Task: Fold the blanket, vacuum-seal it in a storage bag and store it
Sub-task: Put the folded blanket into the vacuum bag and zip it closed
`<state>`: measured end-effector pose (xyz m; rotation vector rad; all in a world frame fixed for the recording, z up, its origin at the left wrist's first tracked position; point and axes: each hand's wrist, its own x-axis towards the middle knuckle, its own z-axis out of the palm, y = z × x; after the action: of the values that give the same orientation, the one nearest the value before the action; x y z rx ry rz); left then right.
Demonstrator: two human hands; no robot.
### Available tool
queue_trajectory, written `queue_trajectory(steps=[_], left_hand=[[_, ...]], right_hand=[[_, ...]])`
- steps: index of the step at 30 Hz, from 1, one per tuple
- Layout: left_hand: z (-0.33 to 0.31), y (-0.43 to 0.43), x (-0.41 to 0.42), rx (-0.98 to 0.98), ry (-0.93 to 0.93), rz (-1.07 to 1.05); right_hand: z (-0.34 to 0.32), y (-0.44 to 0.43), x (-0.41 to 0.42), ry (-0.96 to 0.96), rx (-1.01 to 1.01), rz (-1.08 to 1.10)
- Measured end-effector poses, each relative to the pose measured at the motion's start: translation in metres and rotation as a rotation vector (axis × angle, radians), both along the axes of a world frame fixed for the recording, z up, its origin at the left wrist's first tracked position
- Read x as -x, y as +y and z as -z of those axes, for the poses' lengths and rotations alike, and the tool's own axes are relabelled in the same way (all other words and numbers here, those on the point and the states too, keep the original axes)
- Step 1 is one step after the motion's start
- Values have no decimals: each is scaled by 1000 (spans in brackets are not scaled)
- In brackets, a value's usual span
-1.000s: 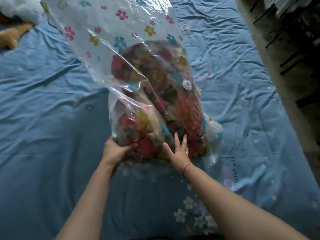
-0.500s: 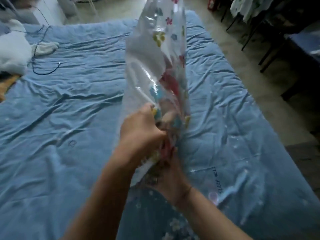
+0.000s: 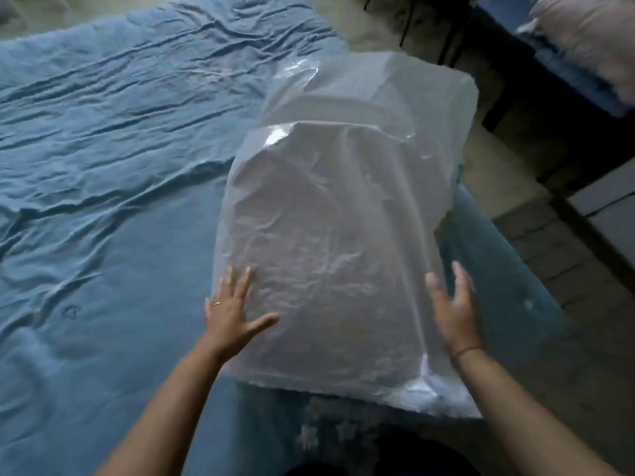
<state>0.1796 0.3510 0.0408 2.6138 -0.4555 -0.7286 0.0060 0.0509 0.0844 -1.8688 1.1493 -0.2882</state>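
Observation:
The storage bag lies on the right side of the bed with its plain whitish back face up. The blanket inside is hidden by that face. My left hand rests flat on the bag's near left part, fingers spread. My right hand is at the bag's near right edge, fingers straight and spread; whether it touches the plastic is unclear. The bag's far end reaches over the bed's right edge.
The bed sheet is blue and wrinkled, stretching left and far. Bare floor runs along the bed's right side. Dark furniture with a pale bundle stands at the far right.
The bag was standing on end, gripped by both hands; it now lies flipped over, plain side up, nearer the bed's right edge. Both hands have let go and opened.

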Motion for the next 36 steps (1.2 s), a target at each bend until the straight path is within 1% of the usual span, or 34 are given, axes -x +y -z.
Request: queue_trajectory(steps=[3,4,5,7,8,10,12,15,18,20,24,27,29,31,33,36], left_hand=[[30,31,27,-60,-3,103],[36,40,34,-70,-23,135],[42,46,40,-73,-37,165],[52,57,50,-111,-44,232],[57,65,54,-136,-64,269],[67,78,57,-144,-186,343],[71,85,56,-142,-302,392],[74,89,55,-105,-437,413],[80,102,57,-28,-610,535],[79,110,61,19,-652,586],[70,127,80,39,-627,637],[75,153,114,52,-553,704],[81,168,139,24,-493,738],[86,173,158,-39,-426,741],[90,172,171,-94,-407,759],[93,171,186,-127,-391,805]], right_hand=[[31,74,7,163,313,-594],[44,97,12,210,456,-736],[58,116,16,256,581,-850],[81,144,21,345,686,-987],[90,155,21,376,677,-1007],[99,171,18,413,693,-973],[105,179,12,376,802,-906],[112,184,17,389,841,-876],[113,191,32,401,838,-857],[115,194,42,448,834,-855],[114,192,54,547,808,-908],[114,199,71,513,830,-1003],[117,211,92,486,814,-1065],[119,221,114,488,761,-1067],[120,224,135,487,707,-1040],[120,232,168,485,723,-1030]])
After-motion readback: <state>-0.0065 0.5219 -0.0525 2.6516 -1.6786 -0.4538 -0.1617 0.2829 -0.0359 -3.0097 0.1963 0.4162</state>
